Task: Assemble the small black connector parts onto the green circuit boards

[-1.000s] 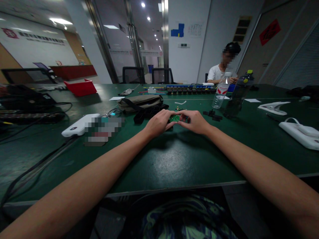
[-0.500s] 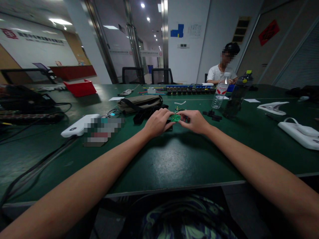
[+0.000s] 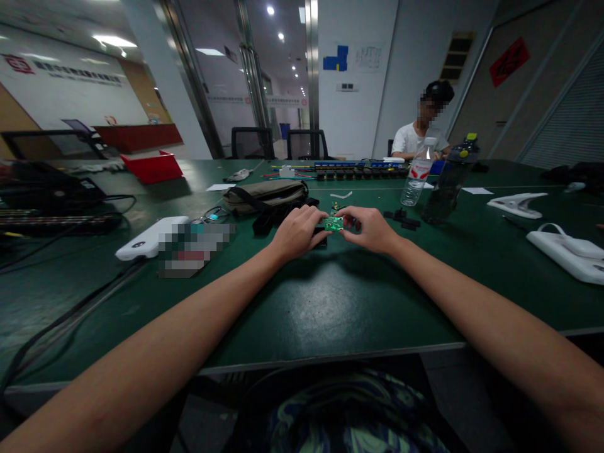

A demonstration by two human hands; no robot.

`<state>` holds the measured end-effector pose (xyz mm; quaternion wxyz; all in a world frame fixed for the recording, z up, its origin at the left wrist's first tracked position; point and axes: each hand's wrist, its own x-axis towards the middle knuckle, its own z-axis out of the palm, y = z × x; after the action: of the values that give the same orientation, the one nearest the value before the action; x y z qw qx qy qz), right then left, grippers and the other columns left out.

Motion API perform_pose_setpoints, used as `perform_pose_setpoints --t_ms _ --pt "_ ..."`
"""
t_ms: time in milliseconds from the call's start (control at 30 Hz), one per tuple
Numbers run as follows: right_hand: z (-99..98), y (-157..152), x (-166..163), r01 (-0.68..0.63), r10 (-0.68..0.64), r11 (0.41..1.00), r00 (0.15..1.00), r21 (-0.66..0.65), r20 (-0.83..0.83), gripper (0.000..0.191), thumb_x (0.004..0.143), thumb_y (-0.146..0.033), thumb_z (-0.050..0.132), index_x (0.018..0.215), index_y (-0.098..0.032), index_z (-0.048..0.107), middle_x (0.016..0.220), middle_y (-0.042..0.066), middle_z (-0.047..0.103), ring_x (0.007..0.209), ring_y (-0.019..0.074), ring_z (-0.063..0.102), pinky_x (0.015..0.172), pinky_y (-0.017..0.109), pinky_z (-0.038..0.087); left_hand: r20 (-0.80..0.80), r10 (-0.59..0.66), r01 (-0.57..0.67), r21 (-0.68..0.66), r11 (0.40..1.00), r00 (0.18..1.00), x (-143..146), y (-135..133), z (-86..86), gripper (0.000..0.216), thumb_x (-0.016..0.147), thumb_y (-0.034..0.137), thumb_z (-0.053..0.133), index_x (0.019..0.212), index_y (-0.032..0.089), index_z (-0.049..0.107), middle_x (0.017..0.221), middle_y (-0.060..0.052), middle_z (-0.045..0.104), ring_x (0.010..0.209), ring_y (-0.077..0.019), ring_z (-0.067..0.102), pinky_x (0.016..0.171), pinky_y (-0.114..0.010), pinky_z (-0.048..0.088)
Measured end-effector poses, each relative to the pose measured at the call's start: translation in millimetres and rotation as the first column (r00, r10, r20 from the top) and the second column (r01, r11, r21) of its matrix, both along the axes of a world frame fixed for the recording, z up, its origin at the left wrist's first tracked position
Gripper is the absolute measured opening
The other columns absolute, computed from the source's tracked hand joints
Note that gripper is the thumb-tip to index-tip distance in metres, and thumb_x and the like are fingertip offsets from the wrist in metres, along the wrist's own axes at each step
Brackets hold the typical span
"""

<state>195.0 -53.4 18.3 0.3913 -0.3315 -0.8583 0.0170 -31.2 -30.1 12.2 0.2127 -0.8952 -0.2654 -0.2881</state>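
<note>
A small green circuit board (image 3: 334, 224) is held up just above the table, its face with pale solder marks turned towards me. My left hand (image 3: 298, 231) pinches its left edge between thumb and fingers. On the right edge, my right hand (image 3: 369, 229) grips it in the same way, with some fingers curled behind. More small green and brassy parts (image 3: 336, 206) show just beyond the board, partly hidden by it. A dark object lies under my left fingertips, mostly covered.
Beyond my left hand lies a grey-brown bag (image 3: 268, 194) with a black strap. Black pieces (image 3: 402, 219) lie right of my right hand, near a clear water bottle (image 3: 417, 176) and a dark bottle (image 3: 448, 182). A white power bank (image 3: 150, 239) is at left. Another person (image 3: 415, 139) sits opposite.
The circuit board has tilted slightly, so its face catches more light and its markings show more clearly. Both hands keep nearly the same place.
</note>
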Motion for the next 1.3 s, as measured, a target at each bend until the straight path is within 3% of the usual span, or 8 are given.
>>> perform_pose_setpoints --t_ms 133,600,933,1100,1300 --pt "0.3 0.6 -0.8 -0.021 0.021 0.999 1.0 0.031 -0.007 0.03 0.075 -0.019 0.065 0.105 -0.016 0.066 0.089 0.005 0.067 0.076 0.0162 0.061 0.069 0.028 0.05 -0.002 0.01 -0.01 0.003 1.0 1.0 0.2 -0.2 -0.1 0.035 0.098 0.045 0.045 0.11 0.014 0.057 0.093 -0.01 0.064 0.089 -0.024 0.057 0.076 -0.035 0.042" --pt "-1.2 1.7 -0.5 0.016 -0.016 0.998 1.0 0.062 0.009 0.025 0.078 -0.021 0.065 0.102 -0.017 0.07 0.086 0.005 0.069 0.075 0.0166 0.062 0.07 0.028 0.05 0.011 0.022 -0.022 -0.006 1.0 1.0 1.4 -0.3 -0.6 0.035 0.098 0.044 0.047 0.112 0.015 0.059 0.092 -0.009 0.065 0.089 -0.0239 0.058 0.076 -0.035 0.041" --pt "1.2 -4.3 -3.2 0.025 -0.026 0.998 0.999 -0.054 -0.02 0.039 0.087 -0.029 0.061 0.123 -0.015 0.063 0.083 0.002 0.071 0.062 0.0127 0.06 0.066 0.025 0.047 -0.059 0.039 -0.037 0.04 0.999 0.997 1.0 2.9 -1.2 0.038 0.103 0.04 0.035 0.107 0.015 0.063 0.09 -0.01 0.065 0.085 -0.023 0.056 0.074 -0.035 0.039" --pt "-0.3 -1.9 -3.6 0.026 -0.025 0.998 1.0 -0.056 0.005 0.025 0.094 -0.029 0.051 0.11 -0.018 0.067 0.082 0.002 0.072 0.068 0.0139 0.062 0.07 0.025 0.044 -0.065 0.036 -0.032 0.07 0.997 0.997 0.9 4.0 -2.3 0.04 0.104 0.036 0.029 0.096 0.016 0.064 0.082 -0.008 0.063 0.079 -0.0208 0.055 0.072 -0.034 0.037" --pt "-1.3 0.4 -3.4 0.022 -0.02 0.998 0.999 -0.066 0.031 0.027 0.096 -0.029 0.045 0.103 -0.015 0.067 0.084 0.004 0.071 0.069 0.0137 0.062 0.07 0.024 0.042 -0.073 0.049 -0.044 0.073 0.996 0.996 2.1 1.9 -1.7 0.042 0.104 0.031 0.026 0.09 0.016 0.062 0.079 -0.008 0.063 0.077 -0.021 0.054 0.071 -0.034 0.038"
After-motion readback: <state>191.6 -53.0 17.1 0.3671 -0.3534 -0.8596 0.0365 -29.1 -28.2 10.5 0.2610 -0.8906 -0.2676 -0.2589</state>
